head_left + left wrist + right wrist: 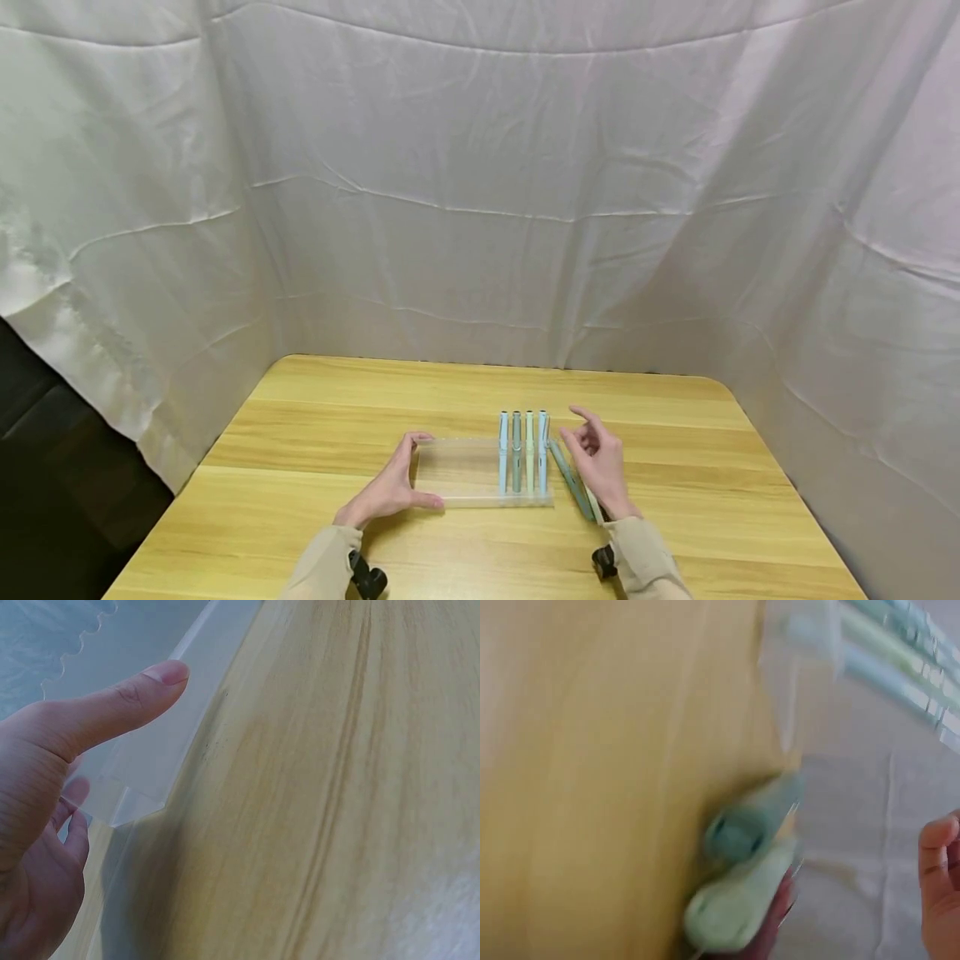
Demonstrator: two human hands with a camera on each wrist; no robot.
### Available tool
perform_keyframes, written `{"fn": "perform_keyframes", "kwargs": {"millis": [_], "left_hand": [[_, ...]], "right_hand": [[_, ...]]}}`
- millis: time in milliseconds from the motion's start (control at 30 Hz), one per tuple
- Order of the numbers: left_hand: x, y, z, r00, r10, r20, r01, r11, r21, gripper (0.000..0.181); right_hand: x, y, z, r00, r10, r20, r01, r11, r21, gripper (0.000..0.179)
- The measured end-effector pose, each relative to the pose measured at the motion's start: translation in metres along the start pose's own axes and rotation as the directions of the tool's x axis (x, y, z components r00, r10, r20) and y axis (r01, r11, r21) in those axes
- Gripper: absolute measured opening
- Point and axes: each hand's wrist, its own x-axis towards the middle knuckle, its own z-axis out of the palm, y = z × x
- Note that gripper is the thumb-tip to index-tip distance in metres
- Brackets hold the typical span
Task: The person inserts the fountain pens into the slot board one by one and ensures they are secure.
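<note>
My left hand point(390, 489) grips the left end of a clear plastic pen rack point(459, 472), thumb on its front edge and fingers at the back. In the left wrist view, the thumb lies over the rack's clear wall point(142, 772), near a scalloped edge. Several capped pens stand side by side in the rack's right part, among them a light blue pen point(503, 454) and a pale green pen point(529, 458). My right hand point(600, 462), fingers loosely bent and holding nothing, hovers over a loose grey-green pen point(572, 481) and a loose pale green pen point(731, 907).
The pens lie on a wood-grain table point(315, 417) with rounded back corners. A pale cloth curtain point(480, 208) hangs behind it and at both sides. Something dark point(60, 467) shows at the far left. Each wrist carries a small black camera point(367, 577).
</note>
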Motion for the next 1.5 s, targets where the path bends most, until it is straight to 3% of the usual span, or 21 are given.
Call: {"fn": "perform_keyframes", "kwargs": {"millis": [200, 500, 700, 933, 1233, 1500], "left_hand": [[0.000, 0.001, 0.000, 1.000, -0.002, 0.000, 0.002, 1.000, -0.008, 0.102], [0.000, 0.000, 0.000, 1.000, 0.001, -0.002, -0.001, 1.000, -0.003, 0.102], [0.000, 0.000, 0.000, 1.000, -0.004, 0.005, 0.004, 1.000, 0.004, 0.102], [0.001, 0.001, 0.001, 1.000, -0.002, -0.001, 0.002, 1.000, -0.003, 0.102], [0.001, 0.002, 0.000, 1.000, -0.018, -0.009, 0.018, 1.000, 0.002, 0.104], [0.000, 0.002, 0.000, 1.000, -0.019, -0.009, 0.019, 1.000, 0.006, 0.103]], "right_hand": [[0.001, 0.020, -0.023, 0.975, 0.221, 0.010, -0.219, 0.972, -0.080, 0.029], [-0.002, 0.036, -0.046, 0.908, 0.369, 0.197, -0.358, 0.930, -0.087, 0.042], [-0.002, 0.045, -0.050, 0.870, 0.374, 0.322, -0.358, 0.927, -0.112, 0.046], [0.000, 0.053, -0.055, 0.846, 0.332, 0.417, -0.351, 0.936, -0.031, 0.050], [-0.001, 0.057, -0.060, 0.830, 0.293, 0.475, -0.307, 0.950, -0.050, 0.050], [-0.006, 0.049, -0.063, 0.800, 0.326, 0.503, -0.339, 0.938, -0.069, 0.050]]}}
